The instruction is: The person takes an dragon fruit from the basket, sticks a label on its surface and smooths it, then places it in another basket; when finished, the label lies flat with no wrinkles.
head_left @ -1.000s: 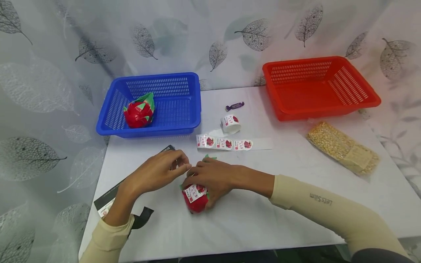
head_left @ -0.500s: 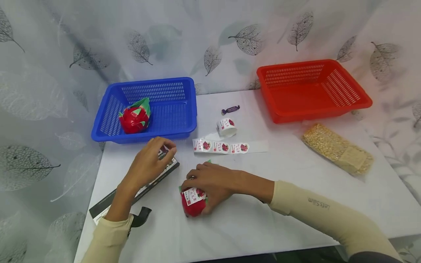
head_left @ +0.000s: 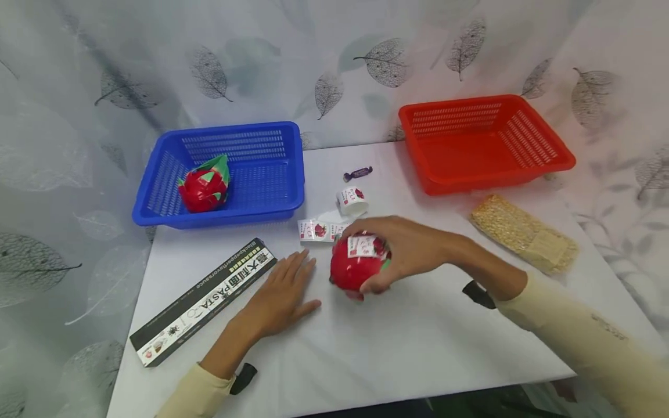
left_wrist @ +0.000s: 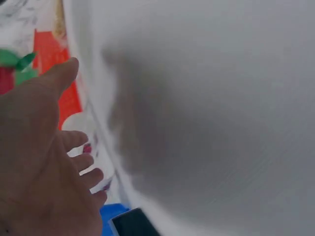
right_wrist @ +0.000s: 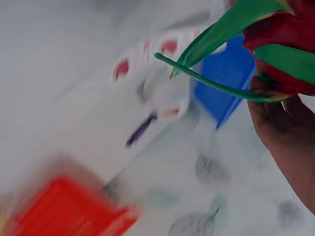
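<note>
A red dragon fruit (head_left: 351, 267) with green leaf tips and a white printed sticker is gripped in my right hand (head_left: 405, 249), held above the white table. Its long green leaves (right_wrist: 221, 39) stick out in the right wrist view, with my fingers curled under the fruit. My left hand (head_left: 279, 296) is flat with fingers spread, close over the table between the fruit and a long black-and-white pasta box (head_left: 204, 302). In the left wrist view the left hand (left_wrist: 44, 147) shows straight, spread fingers and holds nothing.
A blue basket (head_left: 219, 218) at back left holds another dragon fruit (head_left: 204, 187). A red basket (head_left: 481, 184) stands at back right, a bag of yellow kernels (head_left: 522, 232) before it. Between them lie a purple-wrapped candy (head_left: 358, 173), a sticker roll (head_left: 352, 201) and a sticker strip (head_left: 316, 231).
My right hand has lifted the dragon fruit from the table and moved it right and away from me. My left hand has come off the pasta box, moved right, and straightened its fingers.
</note>
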